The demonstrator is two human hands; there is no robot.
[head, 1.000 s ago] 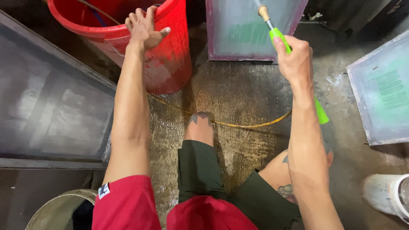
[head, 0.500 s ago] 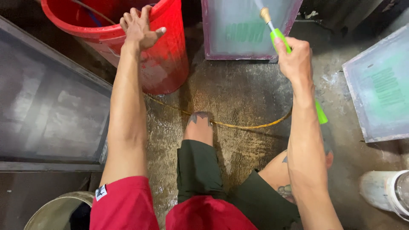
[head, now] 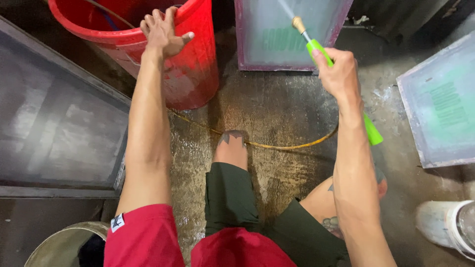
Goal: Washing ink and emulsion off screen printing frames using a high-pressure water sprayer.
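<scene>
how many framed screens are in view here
3. One screen stands at top centre, where the right hand aims the green spray wand. One leans at the right edge. A big grey one lies on the left. More may sit outside the picture.

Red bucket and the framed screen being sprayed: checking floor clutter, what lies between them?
Only a bare strip of wet concrete floor separates red bucket from framed screen, in the head view.

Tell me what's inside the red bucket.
Inside the red bucket only a thin hose and something blue near the rim show. The left hand rests on the rim; the bottom is out of view.
</scene>
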